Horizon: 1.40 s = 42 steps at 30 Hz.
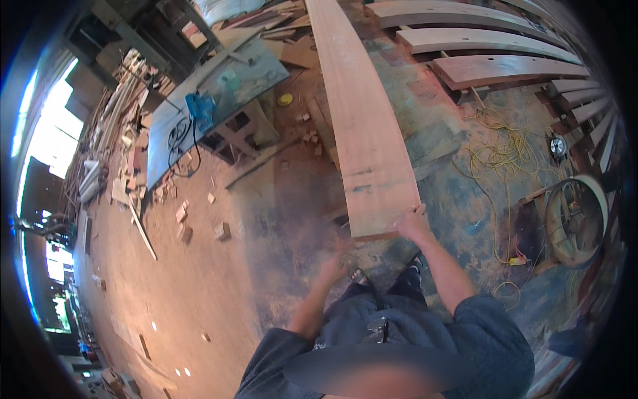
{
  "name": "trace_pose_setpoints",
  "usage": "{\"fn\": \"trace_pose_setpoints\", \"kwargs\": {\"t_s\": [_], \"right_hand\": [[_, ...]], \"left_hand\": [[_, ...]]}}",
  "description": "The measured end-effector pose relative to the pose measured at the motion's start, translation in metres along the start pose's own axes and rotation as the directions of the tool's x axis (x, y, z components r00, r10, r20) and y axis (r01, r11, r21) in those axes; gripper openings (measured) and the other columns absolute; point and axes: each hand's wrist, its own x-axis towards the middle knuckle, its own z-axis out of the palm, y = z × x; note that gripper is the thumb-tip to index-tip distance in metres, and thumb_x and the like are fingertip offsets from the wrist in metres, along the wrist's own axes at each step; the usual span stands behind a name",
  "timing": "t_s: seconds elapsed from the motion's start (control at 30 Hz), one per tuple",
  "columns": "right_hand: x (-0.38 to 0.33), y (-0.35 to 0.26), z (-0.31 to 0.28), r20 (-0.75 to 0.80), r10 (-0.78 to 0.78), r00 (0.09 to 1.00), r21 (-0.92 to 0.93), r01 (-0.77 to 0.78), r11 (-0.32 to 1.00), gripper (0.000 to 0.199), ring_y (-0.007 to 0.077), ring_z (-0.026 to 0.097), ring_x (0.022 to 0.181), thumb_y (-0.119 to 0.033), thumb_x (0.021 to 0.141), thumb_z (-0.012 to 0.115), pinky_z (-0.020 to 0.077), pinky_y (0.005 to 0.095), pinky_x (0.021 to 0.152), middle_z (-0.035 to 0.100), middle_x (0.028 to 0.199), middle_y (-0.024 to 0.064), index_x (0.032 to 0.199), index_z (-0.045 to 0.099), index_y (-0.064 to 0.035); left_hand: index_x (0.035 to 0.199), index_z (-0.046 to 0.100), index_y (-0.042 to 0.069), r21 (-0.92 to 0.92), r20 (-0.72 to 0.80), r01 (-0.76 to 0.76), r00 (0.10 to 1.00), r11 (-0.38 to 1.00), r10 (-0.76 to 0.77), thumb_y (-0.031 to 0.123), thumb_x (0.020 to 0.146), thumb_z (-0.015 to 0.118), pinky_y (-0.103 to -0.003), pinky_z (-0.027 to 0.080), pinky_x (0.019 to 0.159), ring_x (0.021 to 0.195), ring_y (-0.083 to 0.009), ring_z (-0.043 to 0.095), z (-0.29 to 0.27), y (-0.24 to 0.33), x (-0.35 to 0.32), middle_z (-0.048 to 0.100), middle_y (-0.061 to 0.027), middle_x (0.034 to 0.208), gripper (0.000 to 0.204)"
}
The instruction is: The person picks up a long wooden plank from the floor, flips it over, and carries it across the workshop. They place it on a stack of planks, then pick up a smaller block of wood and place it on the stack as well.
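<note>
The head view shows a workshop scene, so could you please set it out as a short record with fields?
View: head, looking down
Right hand: the right hand has its grip on the near right corner of the long board
Left hand: the left hand is blurred, near the board's near left corner; contact unclear
Table, upper left: blue table bearing a blue tool
Floor, right: tangled yellow cord
Floor, left: scattered wood blocks
Upper right: row of boards

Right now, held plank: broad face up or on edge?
Broad face up: the held plank shows its wide surface, right hand at its near corner.
</note>
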Motion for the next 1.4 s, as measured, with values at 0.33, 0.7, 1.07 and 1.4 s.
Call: {"fn": "trace_pose_setpoints", "kwargs": {"t_s": [0.33,0.7,1.07,1.4], "right_hand": [[0.023,0.017,0.026,0.030,-0.009,1.000,0.097,0.006,0.995,0.073,0.0444,0.051,0.125,-0.037,0.089,0.066,0.0460,0.0487,0.102,0.047,0.140,0.0306,0.142,0.042,0.0068],[0.004,-0.001,0.037,-0.076,0.239,0.968,0.453,-0.180,0.873,0.062,0.0489,0.042,0.133,-0.019,0.090,0.050,0.0410,0.0542,0.106,0.031,0.149,0.0313,0.143,0.034,0.0091],[0.018,0.015,0.036,-0.002,-0.012,1.000,0.140,0.012,0.990,0.074,0.0490,0.030,0.137,-0.026,0.088,0.062,0.0334,0.0492,0.113,0.028,0.148,0.0348,0.143,0.032,0.0137],[0.007,0.006,0.006,0.078,0.044,0.996,0.078,-0.050,0.996,0.080,0.0530,0.023,0.142,-0.028,0.088,0.064,0.0347,0.0514,0.113,0.005,0.157,0.0372,0.146,0.027,0.0127]], "left_hand": [[0.088,0.070,-0.001,-0.389,0.235,0.641,0.764,0.662,-0.601,0.046,0.087,0.064,-0.040,0.053,0.071,0.077,-0.0266,0.067,0.048,-0.144,-0.068,0.068,-0.0155,0.081,0.048],[0.101,0.068,-0.003,-0.588,0.162,0.353,0.933,0.727,-0.322,0.049,0.097,0.053,-0.036,0.051,0.066,0.076,-0.0211,0.061,0.027,-0.036,0.049,0.065,-0.0093,0.084,0.054],[0.122,0.063,-0.007,-0.687,0.033,0.255,0.946,0.681,-0.321,0.052,0.101,0.045,-0.035,0.052,0.081,0.096,-0.0222,0.063,-0.021,0.049,0.055,0.068,-0.0148,0.108,0.066],[0.140,0.043,-0.010,-0.278,-0.447,-0.036,0.889,0.960,-0.097,0.041,0.094,0.060,-0.041,0.042,0.104,0.128,-0.0331,0.050,-0.018,0.096,0.039,0.046,-0.0275,0.143,0.071]]}}
